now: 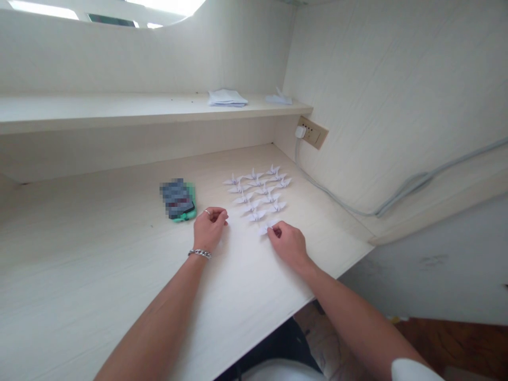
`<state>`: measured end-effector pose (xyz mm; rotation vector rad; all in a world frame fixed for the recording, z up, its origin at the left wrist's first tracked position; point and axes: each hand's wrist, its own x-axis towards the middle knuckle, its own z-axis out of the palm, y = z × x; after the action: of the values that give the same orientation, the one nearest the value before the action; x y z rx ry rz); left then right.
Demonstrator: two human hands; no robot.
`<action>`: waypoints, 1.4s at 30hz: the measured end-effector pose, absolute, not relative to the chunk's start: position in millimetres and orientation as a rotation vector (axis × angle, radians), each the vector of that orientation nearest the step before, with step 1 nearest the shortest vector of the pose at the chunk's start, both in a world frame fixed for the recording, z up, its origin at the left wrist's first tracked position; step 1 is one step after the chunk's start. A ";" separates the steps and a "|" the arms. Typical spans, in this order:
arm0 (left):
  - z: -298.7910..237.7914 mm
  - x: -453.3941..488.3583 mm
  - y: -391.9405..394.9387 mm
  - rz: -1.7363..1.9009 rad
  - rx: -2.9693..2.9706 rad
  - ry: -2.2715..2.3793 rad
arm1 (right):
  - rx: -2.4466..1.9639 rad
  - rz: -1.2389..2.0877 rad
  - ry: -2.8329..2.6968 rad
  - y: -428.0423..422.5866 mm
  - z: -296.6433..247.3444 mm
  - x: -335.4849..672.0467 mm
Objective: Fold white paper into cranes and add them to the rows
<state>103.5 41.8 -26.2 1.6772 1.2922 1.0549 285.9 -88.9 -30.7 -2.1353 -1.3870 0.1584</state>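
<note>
Several small white paper cranes (260, 189) stand in rough rows on the pale desk. Just in front of the nearest row, my right hand (289, 244) pinches one more white paper crane (263, 230) between thumb and fingertips, close to the desktop. My left hand (210, 226) is to the left of the cranes, thumb and fingers pressed together. A trace of white shows by its fingertips, but I cannot make out what, if anything, it holds. A ring and a chain bracelet (200, 253) are on that hand and wrist.
Left of the cranes lies a phone (178, 198) with a green edge, its screen blurred. The raised shelf (119, 110) bears a stack of white paper (227, 98) and a folded paper piece (279, 98). A plug (300, 132) and grey cable (337, 197) run along the right wall.
</note>
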 end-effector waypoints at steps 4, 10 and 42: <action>-28.6 103.1 42.5 1.054 1.685 1.299 | -2.143 0.139 -1.413 -80.5 -29.8 276.9; -31.0 102.5 43.8 1.044 1.692 1.297 | -2.124 0.095 -1.437 -72.2 -31.0 270.1; -32.7 102.8 45.1 1.031 1.709 1.278 | -2.010 0.059 -1.445 -73.2 -38.5 274.1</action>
<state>102.8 45.1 -32.7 1.7089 1.2783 1.0307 274.1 -73.2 -38.5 -2.0101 -1.4446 0.0589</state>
